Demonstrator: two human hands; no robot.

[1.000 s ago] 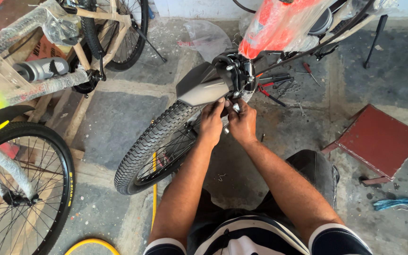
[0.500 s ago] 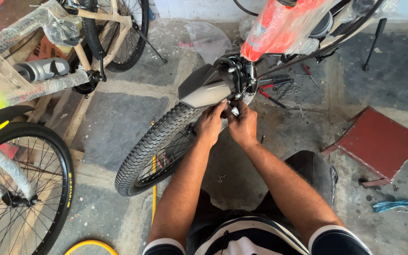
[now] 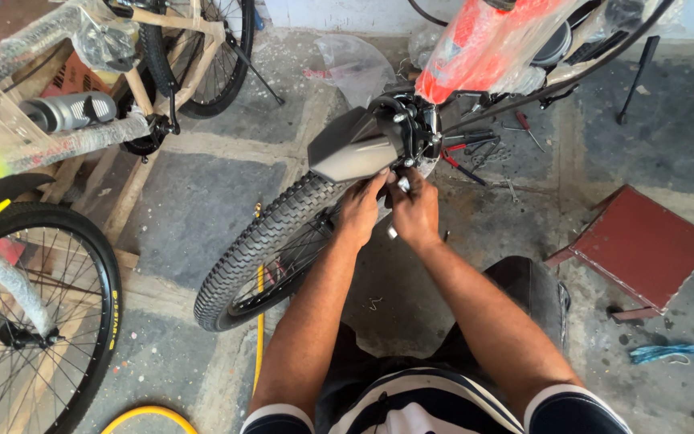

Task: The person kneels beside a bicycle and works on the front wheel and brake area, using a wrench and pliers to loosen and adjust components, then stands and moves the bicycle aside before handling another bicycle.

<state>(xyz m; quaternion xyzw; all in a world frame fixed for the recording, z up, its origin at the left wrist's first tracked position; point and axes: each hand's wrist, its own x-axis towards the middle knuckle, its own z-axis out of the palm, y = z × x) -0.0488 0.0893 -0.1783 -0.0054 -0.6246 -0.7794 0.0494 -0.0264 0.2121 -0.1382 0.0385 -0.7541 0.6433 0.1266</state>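
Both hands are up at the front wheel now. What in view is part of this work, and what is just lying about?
In the work:
left hand and right hand, together by the grey mudguard
knobby front tyre
small metal tool, in or by the right hand

Lying about:
red stool
loose tools on the floor
second bicycle wheel
yellow hose

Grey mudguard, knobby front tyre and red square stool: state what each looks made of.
The curved grey mudguard looks like moulded plastic with a smooth, satin sheen. The black knobby front tyre looks like matt rubber, judging by its raised tread blocks. The red square stool has a flat, dull painted top, likely wood or metal; the view cannot settle which.
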